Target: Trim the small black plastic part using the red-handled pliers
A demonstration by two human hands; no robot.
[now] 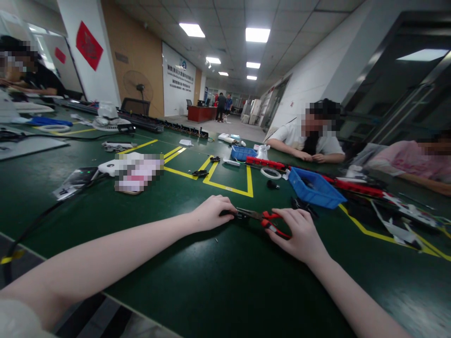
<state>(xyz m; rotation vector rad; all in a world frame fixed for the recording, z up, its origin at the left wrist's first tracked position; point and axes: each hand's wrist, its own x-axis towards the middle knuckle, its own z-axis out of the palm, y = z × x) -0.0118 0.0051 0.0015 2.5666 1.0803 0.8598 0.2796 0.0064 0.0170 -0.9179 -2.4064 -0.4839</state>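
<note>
My right hand (300,234) is wrapped round the red handles of a pair of pliers (268,220), whose jaws point left. Between thumb and fingers, my left hand (212,213) pinches a small black part (240,215). The plier jaws meet this part just beyond my left fingertips; whether they are clamped on it I cannot tell. A tiny light-coloured piece (216,240) lies on the table below my left hand. Small black pieces (200,173) rest on the yellow tape further off, and more dark parts (303,205) lie beyond my right hand.
The green table (225,291) carries yellow tape outlines. Right of centre stands a blue bin (315,190), with a smaller blue basket (243,152) behind it. A phone (139,174), partly blurred, and a black cable (45,213) lie to the left. People sit across the table at right and far left.
</note>
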